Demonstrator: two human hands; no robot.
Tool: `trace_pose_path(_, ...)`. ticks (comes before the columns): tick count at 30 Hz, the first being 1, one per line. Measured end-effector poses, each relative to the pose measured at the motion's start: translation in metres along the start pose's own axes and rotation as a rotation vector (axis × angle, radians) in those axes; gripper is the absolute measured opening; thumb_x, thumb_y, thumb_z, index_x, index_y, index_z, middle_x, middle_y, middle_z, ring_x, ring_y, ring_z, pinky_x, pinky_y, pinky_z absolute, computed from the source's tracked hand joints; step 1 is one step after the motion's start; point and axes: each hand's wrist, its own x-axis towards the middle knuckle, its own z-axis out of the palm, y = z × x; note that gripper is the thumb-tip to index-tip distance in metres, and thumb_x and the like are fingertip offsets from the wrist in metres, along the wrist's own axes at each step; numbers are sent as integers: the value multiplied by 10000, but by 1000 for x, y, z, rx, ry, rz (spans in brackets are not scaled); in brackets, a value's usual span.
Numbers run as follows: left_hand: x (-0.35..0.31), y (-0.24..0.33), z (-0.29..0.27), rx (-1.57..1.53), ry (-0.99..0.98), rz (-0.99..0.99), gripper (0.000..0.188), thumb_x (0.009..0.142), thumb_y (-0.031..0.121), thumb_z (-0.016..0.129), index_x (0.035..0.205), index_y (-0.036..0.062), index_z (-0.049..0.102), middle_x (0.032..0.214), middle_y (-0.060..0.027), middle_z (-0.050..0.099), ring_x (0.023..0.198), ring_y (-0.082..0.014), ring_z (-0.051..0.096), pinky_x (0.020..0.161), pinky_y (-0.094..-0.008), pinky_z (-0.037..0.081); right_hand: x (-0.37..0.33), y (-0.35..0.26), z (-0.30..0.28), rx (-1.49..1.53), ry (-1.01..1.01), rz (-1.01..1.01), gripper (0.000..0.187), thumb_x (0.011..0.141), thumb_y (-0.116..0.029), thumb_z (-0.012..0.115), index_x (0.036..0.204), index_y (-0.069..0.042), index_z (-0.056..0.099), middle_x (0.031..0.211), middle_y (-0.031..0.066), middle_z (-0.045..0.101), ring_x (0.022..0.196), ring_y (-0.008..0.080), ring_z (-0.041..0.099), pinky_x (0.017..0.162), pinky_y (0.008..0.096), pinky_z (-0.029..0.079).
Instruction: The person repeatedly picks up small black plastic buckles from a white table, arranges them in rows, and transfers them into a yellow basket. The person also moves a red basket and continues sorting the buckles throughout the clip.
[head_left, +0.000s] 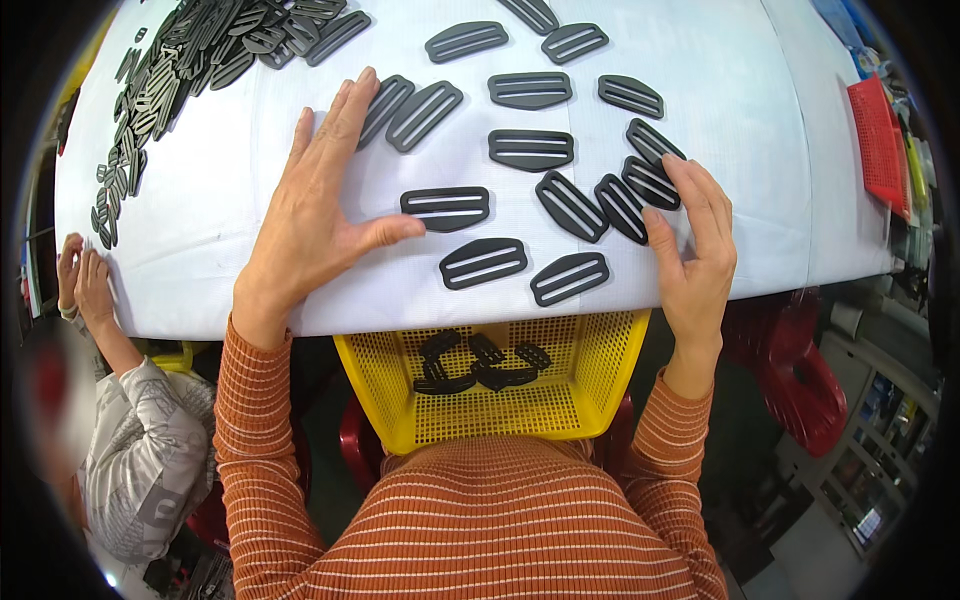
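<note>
Several black plastic slider buckles (530,150) lie spread flat and apart on the white-covered table in front of me. My left hand (315,205) is open over the left side of them, with its fingers stretched away and its thumb tip at the edge of one slider buckle (470,206). Its fingertips are beside two tilted buckles (425,116). At the right, my right hand (695,235) has its thumb and fingers apart around the end of a buckle (648,182), touching the small cluster there. Its other fingers are partly hidden.
A large heap of similar buckles (180,80) covers the far left. Below the table edge, a yellow mesh basket (365,370) at my lap holds a few buckles. A red basket (875,150) stands at the right. Another person's hands (90,285) rest at the left table edge.
</note>
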Motion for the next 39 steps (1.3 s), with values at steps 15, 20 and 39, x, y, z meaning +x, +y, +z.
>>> trace_pose_path(15, -3, 6, -1, 138, -61, 61, 1502, 409, 877, 700, 1580, 104, 162, 1619, -223, 159, 1516, -383, 62, 1219, -545, 38, 1, 4, 1, -165, -218, -57, 1143, 624, -730, 730, 1524, -129, 364, 1572, 203, 300, 1476, 411, 224, 1126, 708, 88)
trace_pose_path(20, -5, 19, 5, 138, -92, 79, 1450, 446, 892, 680, 1583, 146, 176, 1617, -233, 152, 1509, -418, 50, 1192, -617, 29, 0, -12, 8, -150, -269, -112, 1201, 589, -772, 716, 1552, -181, 310, 1597, 219, 222, 1484, 432, 173, 1120, 716, 91)
trace_pose_path(39, 45, 24, 15, 40, 28, 326, 1024, 633, 557, 827, 1488, 155, 432, 1528, -145, 416, 1486, -387, 226, 1200, -576, 156, 49, -9, 4, -72, -238, -358, 473, 800, -335, 758, 1244, -192, 676, 1428, 38, 528, 1404, 292, 369, 1161, 647, 113)
